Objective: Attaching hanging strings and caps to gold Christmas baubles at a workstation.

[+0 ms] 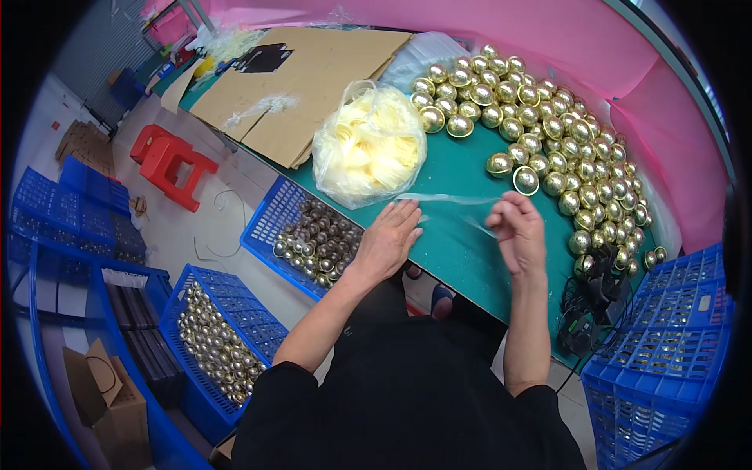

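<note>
A thin clear plastic film (448,198) stretches between my hands over the green tabletop (462,251); I cannot make out whether it is a bag. My left hand (388,241) rests flat near the table's front edge, fingers stretched out by the film's left end. My right hand (518,231), raised a little, has its fingers curled and pinched on the film's right end. Left of the film stands a clear bag (370,145) filled with pale yellow, thin pieces. Gold metallic balls with rims (548,129) lie in a large group behind and right of my right hand.
Flattened cardboard (290,78) covers the table's far left. Blue crates (223,345) with metallic balls stand on the floor at left; another blue crate (305,235) is below the table edge. Stacked blue crates (658,352) and a black device with cables (591,313) are at right. A red stool (172,164) stands left.
</note>
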`<action>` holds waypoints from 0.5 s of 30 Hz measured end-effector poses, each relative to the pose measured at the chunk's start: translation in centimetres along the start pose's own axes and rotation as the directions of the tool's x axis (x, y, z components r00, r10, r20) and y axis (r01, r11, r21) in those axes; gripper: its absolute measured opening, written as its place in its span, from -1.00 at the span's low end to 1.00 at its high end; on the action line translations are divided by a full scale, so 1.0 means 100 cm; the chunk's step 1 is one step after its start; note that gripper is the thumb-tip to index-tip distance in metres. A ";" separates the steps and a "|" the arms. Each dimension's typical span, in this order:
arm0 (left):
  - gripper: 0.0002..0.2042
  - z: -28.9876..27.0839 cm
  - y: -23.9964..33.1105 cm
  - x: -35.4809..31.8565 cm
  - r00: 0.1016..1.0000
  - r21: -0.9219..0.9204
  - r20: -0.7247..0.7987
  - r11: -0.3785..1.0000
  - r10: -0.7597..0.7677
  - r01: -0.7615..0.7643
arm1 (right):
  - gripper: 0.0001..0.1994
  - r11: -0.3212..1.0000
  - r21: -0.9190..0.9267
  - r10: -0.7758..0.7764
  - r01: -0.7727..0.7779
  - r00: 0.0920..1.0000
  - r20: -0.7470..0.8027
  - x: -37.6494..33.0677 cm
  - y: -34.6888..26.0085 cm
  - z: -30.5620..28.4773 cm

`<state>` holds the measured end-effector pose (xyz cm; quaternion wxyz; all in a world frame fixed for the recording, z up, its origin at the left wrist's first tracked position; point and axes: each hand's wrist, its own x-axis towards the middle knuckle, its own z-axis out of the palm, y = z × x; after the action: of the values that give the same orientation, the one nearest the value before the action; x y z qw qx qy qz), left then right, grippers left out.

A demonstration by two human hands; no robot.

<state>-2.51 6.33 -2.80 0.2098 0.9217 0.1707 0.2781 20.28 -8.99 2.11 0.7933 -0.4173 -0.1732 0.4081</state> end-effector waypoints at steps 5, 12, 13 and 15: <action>-0.66 -0.002 0.002 0.006 0.999 0.009 0.036 1.000 -0.005 0.005 | -0.85 0.996 -0.054 -0.072 0.070 0.997 -0.037 -0.018 -0.047 -0.031; -0.71 -0.012 0.031 0.023 0.997 0.099 -0.054 0.994 0.061 -0.055 | -0.86 0.959 -0.279 -0.052 0.042 0.998 -0.030 -0.034 -0.059 0.000; -0.71 -0.014 0.042 0.027 0.996 0.096 -0.053 0.994 0.064 -0.059 | -0.86 0.959 -0.280 -0.056 0.044 0.998 -0.033 -0.036 -0.054 0.006; -0.80 -0.009 0.065 0.034 0.985 -0.181 -0.171 0.983 -0.038 0.007 | -0.86 0.931 -0.360 -0.041 0.057 0.998 0.052 -0.037 -0.045 0.012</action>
<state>0.91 2.53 2.53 0.2795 0.8693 0.1731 0.3692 19.55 -12.66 6.70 0.7091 -0.5424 -0.2731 0.3584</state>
